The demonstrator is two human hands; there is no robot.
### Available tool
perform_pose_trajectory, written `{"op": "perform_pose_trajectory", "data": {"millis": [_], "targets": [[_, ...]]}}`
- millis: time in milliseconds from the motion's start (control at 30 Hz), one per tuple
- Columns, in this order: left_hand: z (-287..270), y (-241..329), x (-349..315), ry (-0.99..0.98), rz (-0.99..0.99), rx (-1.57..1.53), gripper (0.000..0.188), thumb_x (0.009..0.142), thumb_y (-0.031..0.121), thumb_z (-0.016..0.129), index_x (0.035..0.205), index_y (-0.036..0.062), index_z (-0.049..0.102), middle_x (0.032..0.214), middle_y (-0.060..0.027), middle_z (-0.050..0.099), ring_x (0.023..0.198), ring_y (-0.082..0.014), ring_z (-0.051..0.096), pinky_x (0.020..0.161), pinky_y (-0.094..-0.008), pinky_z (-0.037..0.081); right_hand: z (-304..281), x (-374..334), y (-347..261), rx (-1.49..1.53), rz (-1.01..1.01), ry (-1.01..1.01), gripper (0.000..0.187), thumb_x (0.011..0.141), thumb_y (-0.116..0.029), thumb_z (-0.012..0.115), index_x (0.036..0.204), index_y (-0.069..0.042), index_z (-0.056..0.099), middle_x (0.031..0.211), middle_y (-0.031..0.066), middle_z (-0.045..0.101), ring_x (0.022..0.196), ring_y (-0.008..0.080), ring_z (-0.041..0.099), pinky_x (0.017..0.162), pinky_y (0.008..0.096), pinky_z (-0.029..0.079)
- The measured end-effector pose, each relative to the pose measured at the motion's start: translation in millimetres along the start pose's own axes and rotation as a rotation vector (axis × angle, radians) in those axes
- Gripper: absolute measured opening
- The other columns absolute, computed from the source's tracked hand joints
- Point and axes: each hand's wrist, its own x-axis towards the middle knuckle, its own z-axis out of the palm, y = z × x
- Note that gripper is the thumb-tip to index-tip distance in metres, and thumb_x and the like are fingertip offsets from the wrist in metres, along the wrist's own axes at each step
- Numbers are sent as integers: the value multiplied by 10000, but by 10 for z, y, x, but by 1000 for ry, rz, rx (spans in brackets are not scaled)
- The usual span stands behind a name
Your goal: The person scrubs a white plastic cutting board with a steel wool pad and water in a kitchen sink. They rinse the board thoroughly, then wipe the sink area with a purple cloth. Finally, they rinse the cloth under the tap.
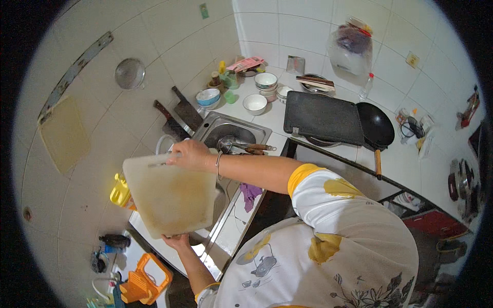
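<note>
A pale, yellow-stained cutting board (172,197) is held tilted up over the near part of the sink counter. My right hand (191,155) grips its upper edge by the slot, with the thumb and fingers closed on it and a bracelet on the wrist. Down at the lower edge, my left hand (176,241) holds the board from below; most of its fingers are hidden behind it. Beyond the board, the steel sink (213,119) contains a strainer or ladle (226,143) and utensils with wooden handles (259,148). The board covers much of the nearer basin.
Two cleavers (187,110) hang on the left wall. A yellow jug (120,191) stands behind the board. A purple cloth (250,196) drapes the counter edge. Bowls (255,104), a black flat board (323,118) and a wok (377,126) occupy the counter; an orange plastic item (146,280) is lower left.
</note>
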Motion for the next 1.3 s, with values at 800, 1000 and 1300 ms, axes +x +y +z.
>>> {"op": "perform_pose_trajectory", "data": {"millis": [800, 1000, 1300], "targets": [[1433, -1059, 192, -625, 50, 741, 450, 933, 317, 423, 1265, 14, 446, 1283, -99, 493, 1170, -240, 466, 1011, -389, 326, -1763, -1352, 1980, 338, 558, 685, 388, 764, -366, 692, 702, 12, 632, 582, 73, 612, 516, 138, 559, 510, 309, 451], [2290, -2786, 281, -846, -109, 925, 313, 915, 248, 479, 1108, 19, 570, 996, -78, 616, 880, -192, 571, 770, -331, 448, -3158, -2451, 2564, 494, 763, 835, 184, 820, -193, 635, 823, -10, 621, 644, 17, 581, 524, 98, 527, 446, 247, 427], [3002, -5155, -47, -1079, 120, 1582, 258, 793, 97, 584, 1018, -26, 610, 861, -72, 639, 699, -154, 580, 623, -283, 467, -4201, -3634, 3384, -106, 924, 898, 217, 757, -173, 668, 820, 35, 654, 704, 120, 653, 604, 197, 613, 594, 323, 469]]}}
